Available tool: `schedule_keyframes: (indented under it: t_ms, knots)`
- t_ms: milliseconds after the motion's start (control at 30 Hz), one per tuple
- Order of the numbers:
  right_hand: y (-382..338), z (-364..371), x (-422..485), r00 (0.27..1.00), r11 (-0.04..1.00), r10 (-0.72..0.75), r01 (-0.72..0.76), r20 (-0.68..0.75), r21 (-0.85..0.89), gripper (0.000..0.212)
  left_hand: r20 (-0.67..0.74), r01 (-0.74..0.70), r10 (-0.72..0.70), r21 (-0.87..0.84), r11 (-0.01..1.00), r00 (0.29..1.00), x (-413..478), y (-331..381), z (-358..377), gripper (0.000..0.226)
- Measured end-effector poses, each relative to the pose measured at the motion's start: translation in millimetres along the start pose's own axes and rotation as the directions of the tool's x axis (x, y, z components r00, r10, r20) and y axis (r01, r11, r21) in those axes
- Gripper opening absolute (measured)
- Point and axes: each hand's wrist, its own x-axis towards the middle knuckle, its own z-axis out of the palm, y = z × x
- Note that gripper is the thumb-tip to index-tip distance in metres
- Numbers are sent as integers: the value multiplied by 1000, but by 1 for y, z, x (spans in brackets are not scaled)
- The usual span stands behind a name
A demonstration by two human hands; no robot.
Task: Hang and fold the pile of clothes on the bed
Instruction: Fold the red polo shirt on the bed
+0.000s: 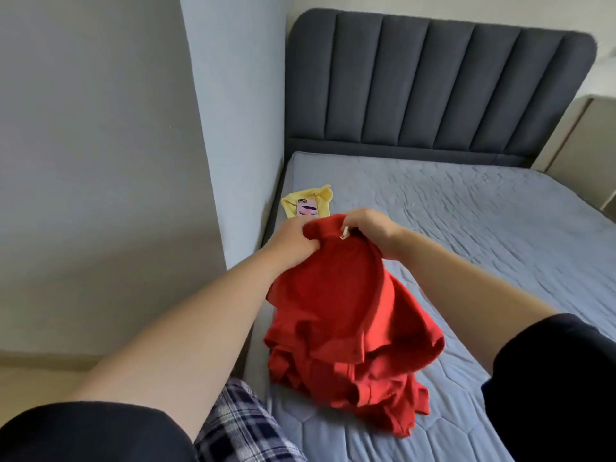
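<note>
While my left hand (pixel 293 240) and right hand (pixel 368 230) each clutch the top edge of a red garment (pixel 343 315), its lower folds rest bunched on the grey mattress (pixel 466 228); a yellow cloth (pixel 311 205) lies beyond, by the wall (pixel 100 128).

Both arms stretched forward, left grip (pixel 293 236) and right grip (pixel 370 228) close together, clutching red garment (pixel 333 295)

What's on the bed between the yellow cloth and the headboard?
Nothing, just bare grey mattress between the yellow cloth and the headboard, in the head view.
</note>
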Motion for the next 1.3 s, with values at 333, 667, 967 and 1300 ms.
schedule_keyframes:
  t_ms: [333, 667, 967, 1300]
  knots:
    - [-84, 11, -36, 885, 510, -464, 222, -49, -831, 28, -355, 83, 248, 704, 706, 901, -24, 67, -94, 18]
    - [-174, -27, -72, 593, 611, -647, 28, -479, -791, 11, -602, 251, 145, 523, 815, 785, -30, 176, -171, 9]
    - [-247, -55, -99, 795, 838, -390, 97, -464, -537, 26, -575, 237, -125, 124, 964, 809, -45, 232, -204, 20]
    - [-262, -48, -109, 883, 929, -369, 341, -291, -142, 14, -510, 38, -183, -283, 958, 840, -47, 236, -234, 10]
